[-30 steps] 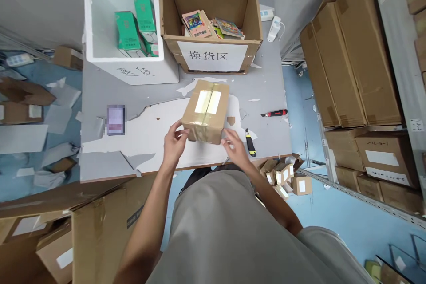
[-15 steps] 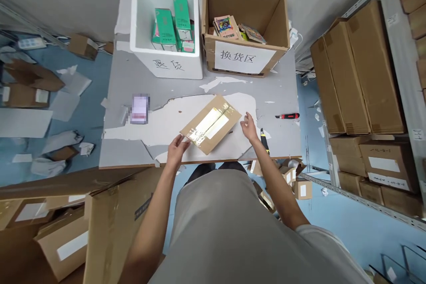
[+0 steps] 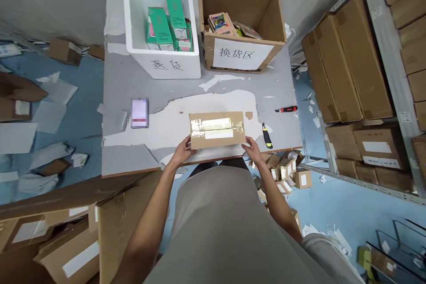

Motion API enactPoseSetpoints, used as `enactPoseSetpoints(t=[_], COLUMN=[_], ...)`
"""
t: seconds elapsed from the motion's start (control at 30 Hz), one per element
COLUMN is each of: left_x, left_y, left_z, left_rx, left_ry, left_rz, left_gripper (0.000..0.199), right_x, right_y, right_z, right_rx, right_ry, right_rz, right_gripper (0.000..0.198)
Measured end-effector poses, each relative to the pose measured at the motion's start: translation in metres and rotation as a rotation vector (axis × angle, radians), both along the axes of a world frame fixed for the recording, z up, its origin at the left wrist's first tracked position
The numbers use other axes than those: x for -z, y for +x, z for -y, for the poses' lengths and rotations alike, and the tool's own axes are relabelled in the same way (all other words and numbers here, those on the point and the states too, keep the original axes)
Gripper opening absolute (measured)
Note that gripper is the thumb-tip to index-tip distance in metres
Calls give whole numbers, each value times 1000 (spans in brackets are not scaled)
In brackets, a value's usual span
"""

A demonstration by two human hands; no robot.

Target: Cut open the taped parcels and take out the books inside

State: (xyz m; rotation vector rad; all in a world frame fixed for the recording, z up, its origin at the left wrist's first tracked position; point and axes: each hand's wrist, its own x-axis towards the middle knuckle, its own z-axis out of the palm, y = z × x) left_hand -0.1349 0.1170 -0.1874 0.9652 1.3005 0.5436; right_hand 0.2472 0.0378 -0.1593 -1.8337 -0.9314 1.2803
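Note:
A flat brown cardboard box [image 3: 218,141], with white labels and shiny clear tape across its top, lies lengthwise before me near the table's front edge. My left hand [image 3: 183,151] grips its lower left corner, fingers partly hidden by the box. At the opposite end, my right hand [image 3: 251,148] has its fingers closed on the lower right corner. Just right of the box lies a yellow-and-black utility knife [image 3: 266,136]. Farther right is a red-and-black utility knife [image 3: 286,109].
A white foam box [image 3: 166,65] with green cartons and a cardboard bin [image 3: 275,49] with booklets stand at the table's back. A blurred-out item [image 3: 139,113] lies left. Shelving [image 3: 382,31] with cartons rises right; a large open carton [image 3: 123,226] stands lower left.
The box has turned from a diagonal to lie square to the table edge. My right hand, apart from it before, has come down onto its right corner; the left keeps hold of its left end.

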Motion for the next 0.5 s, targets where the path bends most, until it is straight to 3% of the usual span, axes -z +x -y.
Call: enactPoseSetpoints(t=[0.07, 0.17, 0.33, 0.5], left_x=[4, 11, 20, 17], left_y=[-6, -2, 14, 18], left_z=[-6, -11, -7, 1], left_rx=[37, 46, 2, -61], left_ry=[-2, -40, -54, 4], left_rz=[-21, -105, -195, -230], left_gripper=[105, 97, 75, 64], right_x=[3, 10, 21, 17], right_y=[-7, -17, -28, -28], right_z=[22, 31, 8, -8], right_rx=[21, 48, 54, 55], right_ry=[-20, -36, -20, -8], right_rz=[-12, -22, -28, 1], right_gripper=[59, 68, 79, 68])
